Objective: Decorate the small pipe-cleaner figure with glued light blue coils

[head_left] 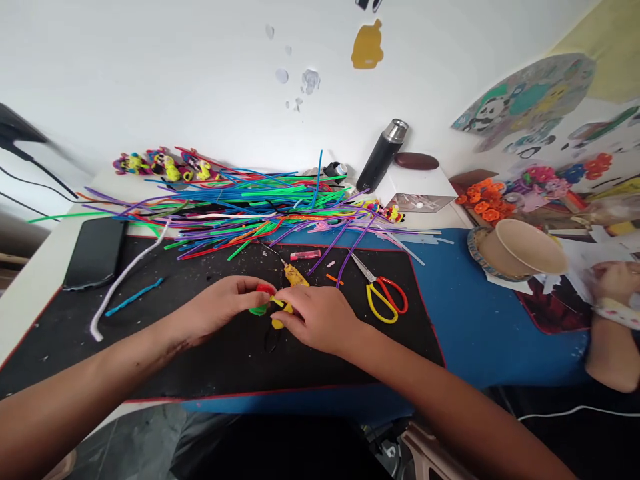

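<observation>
My left hand [227,303] pinches a small red-and-green craft piece [259,310], apparently bent from fuzzy stems, over the black mat [210,370]. Right beside it, the fingers of my right hand [323,317] close on a short yellow strip [277,302] that meets the piece. Under my right hand lies a yellow glue gun [297,275], its nozzle pointing away and its middle hidden by the hand. Scissors [384,298] with one yellow and one red handle rest to the right. Near the gun is a pink lighter [305,255].
Many colored pipe cleaners [250,207] are heaped along the back. A phone [95,252] and a white stem [127,273] lie left. A black flask [383,155] leans by a white box [420,190]. Another person's hand [617,283] is far right, past a bowl [530,250].
</observation>
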`<action>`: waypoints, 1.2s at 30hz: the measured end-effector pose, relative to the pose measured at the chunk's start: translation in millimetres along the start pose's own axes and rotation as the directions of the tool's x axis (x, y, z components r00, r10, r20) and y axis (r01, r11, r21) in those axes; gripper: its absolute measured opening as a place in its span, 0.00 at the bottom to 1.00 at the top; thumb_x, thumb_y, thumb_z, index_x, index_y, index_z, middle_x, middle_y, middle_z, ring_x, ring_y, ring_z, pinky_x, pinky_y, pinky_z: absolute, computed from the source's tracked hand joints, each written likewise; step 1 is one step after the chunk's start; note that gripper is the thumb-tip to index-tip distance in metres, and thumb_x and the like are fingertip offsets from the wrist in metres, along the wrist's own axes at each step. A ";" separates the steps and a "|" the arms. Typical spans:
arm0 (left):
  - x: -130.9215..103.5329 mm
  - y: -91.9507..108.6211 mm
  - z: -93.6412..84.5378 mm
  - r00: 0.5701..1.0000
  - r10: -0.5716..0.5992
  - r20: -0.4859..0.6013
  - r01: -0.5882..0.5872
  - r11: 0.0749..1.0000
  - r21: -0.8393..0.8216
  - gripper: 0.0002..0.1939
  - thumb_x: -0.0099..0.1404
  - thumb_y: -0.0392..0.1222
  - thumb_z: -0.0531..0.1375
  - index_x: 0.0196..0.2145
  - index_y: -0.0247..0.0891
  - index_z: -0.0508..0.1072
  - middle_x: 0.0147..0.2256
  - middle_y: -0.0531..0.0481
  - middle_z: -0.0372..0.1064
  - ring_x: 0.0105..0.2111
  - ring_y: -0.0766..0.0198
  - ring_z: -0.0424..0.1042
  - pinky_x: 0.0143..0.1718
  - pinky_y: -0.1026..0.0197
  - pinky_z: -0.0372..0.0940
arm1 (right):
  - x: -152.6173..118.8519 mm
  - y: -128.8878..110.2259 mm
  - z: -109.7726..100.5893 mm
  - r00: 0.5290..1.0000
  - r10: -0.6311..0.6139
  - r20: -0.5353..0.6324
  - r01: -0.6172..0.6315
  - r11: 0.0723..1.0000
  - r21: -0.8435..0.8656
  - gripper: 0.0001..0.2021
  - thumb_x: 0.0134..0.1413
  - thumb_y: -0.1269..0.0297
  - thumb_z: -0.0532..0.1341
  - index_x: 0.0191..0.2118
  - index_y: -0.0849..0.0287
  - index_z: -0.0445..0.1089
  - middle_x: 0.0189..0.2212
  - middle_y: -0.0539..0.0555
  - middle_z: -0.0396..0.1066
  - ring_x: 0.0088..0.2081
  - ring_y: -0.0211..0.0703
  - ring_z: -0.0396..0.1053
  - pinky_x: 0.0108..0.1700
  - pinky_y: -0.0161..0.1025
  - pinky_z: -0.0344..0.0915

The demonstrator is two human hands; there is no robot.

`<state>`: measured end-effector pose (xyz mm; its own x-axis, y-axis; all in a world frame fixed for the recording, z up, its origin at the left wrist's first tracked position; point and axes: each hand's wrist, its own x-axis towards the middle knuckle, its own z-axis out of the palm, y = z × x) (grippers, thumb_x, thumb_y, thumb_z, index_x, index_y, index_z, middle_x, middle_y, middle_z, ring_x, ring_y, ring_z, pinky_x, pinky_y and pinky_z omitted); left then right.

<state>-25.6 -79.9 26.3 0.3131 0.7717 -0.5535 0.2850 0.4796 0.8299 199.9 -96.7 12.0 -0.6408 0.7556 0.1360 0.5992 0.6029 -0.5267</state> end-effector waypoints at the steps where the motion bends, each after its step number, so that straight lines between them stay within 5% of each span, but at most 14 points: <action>1: -0.9 0.7 -2.3 0.998 0.022 -0.055 -0.020 0.999 0.030 0.24 0.54 0.60 0.70 0.41 0.40 0.84 0.40 0.48 0.82 0.42 0.51 0.75 0.45 0.57 0.66 | -1.9 -0.1 -0.1 0.996 0.072 -0.049 -0.067 0.992 0.105 0.12 0.70 0.54 0.64 0.50 0.56 0.75 0.33 0.51 0.79 0.32 0.41 0.74 0.33 0.36 0.59; 4: -6.4 3.6 -7.8 0.983 0.099 -0.155 -0.076 0.986 0.150 0.27 0.56 0.64 0.69 0.44 0.40 0.83 0.43 0.47 0.82 0.45 0.47 0.76 0.47 0.55 0.68 | -8.2 1.0 3.2 0.940 0.319 -0.120 -0.238 0.866 0.440 0.10 0.67 0.55 0.66 0.41 0.56 0.76 0.24 0.46 0.71 0.26 0.37 0.68 0.32 0.35 0.59; 7: -14.4 7.8 -7.2 0.967 0.193 -0.169 -0.144 0.954 0.264 0.28 0.59 0.66 0.67 0.46 0.41 0.82 0.45 0.46 0.83 0.45 0.47 0.77 0.48 0.56 0.69 | -12.5 1.8 9.5 0.892 0.452 -0.010 -0.313 0.634 0.707 0.11 0.65 0.54 0.66 0.37 0.57 0.75 0.22 0.45 0.67 0.24 0.36 0.64 0.28 0.35 0.58; 11: -24.4 15.6 3.7 0.937 0.288 -0.199 -0.200 0.907 0.369 0.26 0.60 0.65 0.64 0.45 0.41 0.81 0.43 0.47 0.83 0.43 0.49 0.77 0.48 0.57 0.71 | -10.4 -1.6 15.4 0.883 0.438 0.172 -0.327 0.309 0.893 0.16 0.63 0.48 0.67 0.40 0.57 0.72 0.20 0.42 0.65 0.18 0.33 0.58 0.23 0.34 0.56; 15: -29.6 18.1 15.5 0.901 0.389 -0.189 -0.268 0.844 0.464 0.21 0.63 0.60 0.61 0.43 0.41 0.80 0.43 0.47 0.83 0.43 0.51 0.78 0.47 0.58 0.71 | -4.0 -6.8 17.1 0.887 0.409 0.214 -0.290 0.133 0.948 0.20 0.61 0.43 0.67 0.38 0.57 0.70 0.15 0.40 0.62 0.16 0.33 0.55 0.20 0.34 0.52; 21: -30.1 10.1 21.5 0.866 0.482 -0.135 -0.349 0.775 0.527 0.16 0.67 0.54 0.60 0.44 0.41 0.79 0.43 0.48 0.82 0.43 0.54 0.78 0.47 0.60 0.70 | 0.3 -11.4 19.0 0.882 0.410 0.234 -0.269 0.030 0.963 0.22 0.58 0.42 0.70 0.32 0.57 0.69 0.15 0.41 0.61 0.17 0.31 0.53 0.20 0.34 0.50; 28: -29.3 9.9 23.8 0.880 0.458 -0.125 -0.336 0.788 0.516 0.16 0.67 0.55 0.60 0.43 0.43 0.79 0.42 0.48 0.81 0.43 0.53 0.78 0.48 0.59 0.70 | 0.3 -11.6 21.1 0.867 0.403 0.292 -0.307 -0.027 0.951 0.24 0.50 0.42 0.75 0.35 0.58 0.71 0.16 0.41 0.62 0.17 0.31 0.54 0.20 0.33 0.50; 36: -27.5 13.9 26.0 0.907 0.401 -0.129 -0.306 0.838 0.453 0.19 0.65 0.58 0.62 0.42 0.42 0.80 0.43 0.46 0.82 0.44 0.50 0.78 0.48 0.57 0.71 | 0.8 -7.6 23.4 0.902 0.365 0.230 -0.263 0.043 0.964 0.21 0.52 0.46 0.75 0.36 0.57 0.70 0.17 0.40 0.62 0.16 0.31 0.55 0.19 0.32 0.51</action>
<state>-6.7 -105.4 51.2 0.2810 0.9463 -0.1600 0.5530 -0.0234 0.8329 183.5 -106.7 -3.6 -0.4702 0.8426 -0.2627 -0.2683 -0.4201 -0.8669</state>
